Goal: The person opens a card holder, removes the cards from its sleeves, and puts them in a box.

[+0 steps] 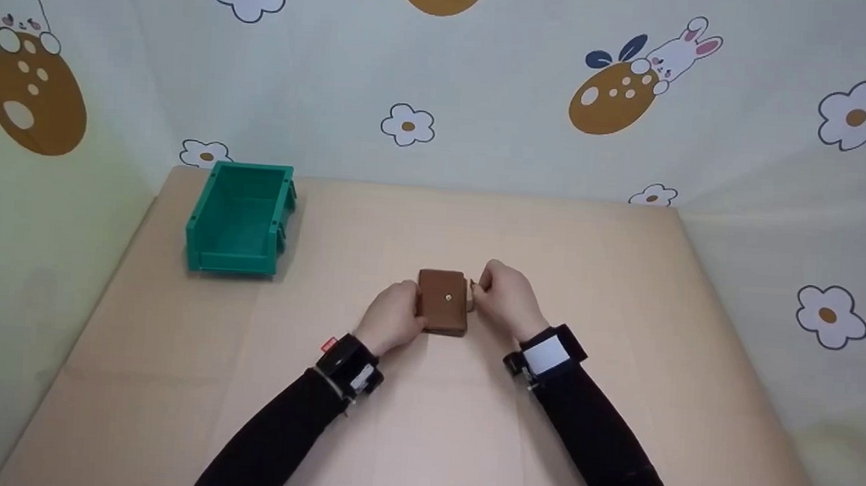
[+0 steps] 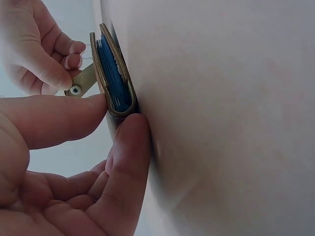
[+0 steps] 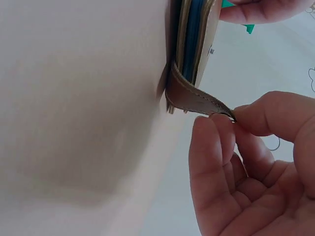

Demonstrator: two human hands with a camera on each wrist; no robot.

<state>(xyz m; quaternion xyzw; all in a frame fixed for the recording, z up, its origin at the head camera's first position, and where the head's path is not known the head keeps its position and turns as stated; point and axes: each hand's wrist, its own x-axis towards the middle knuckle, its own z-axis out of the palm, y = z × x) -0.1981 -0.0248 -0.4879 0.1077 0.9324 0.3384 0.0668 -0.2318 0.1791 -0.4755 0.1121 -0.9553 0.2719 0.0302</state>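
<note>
Brown wallet [image 1: 440,311] lies mid-table [image 1: 428,438], right of and nearer than the green bin [image 1: 230,263]; the left hand [image 1: 389,317] pinches its left edge, the right hand [image 1: 511,300] pinches its unfastened strap [image 3: 194,97].

one wallet [image 1: 440,312], one green bin [image 1: 232,263], two grips [image 1: 392,317] [image 1: 508,299]

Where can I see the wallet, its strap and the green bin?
Wallet [image 1: 439,308]: head view, on the middle of its brown cover.
Strap [image 3: 195,98]: right wrist view, about midway along its length.
Green bin [image 1: 232,264]: head view, on the low wall nearest the person.
</note>
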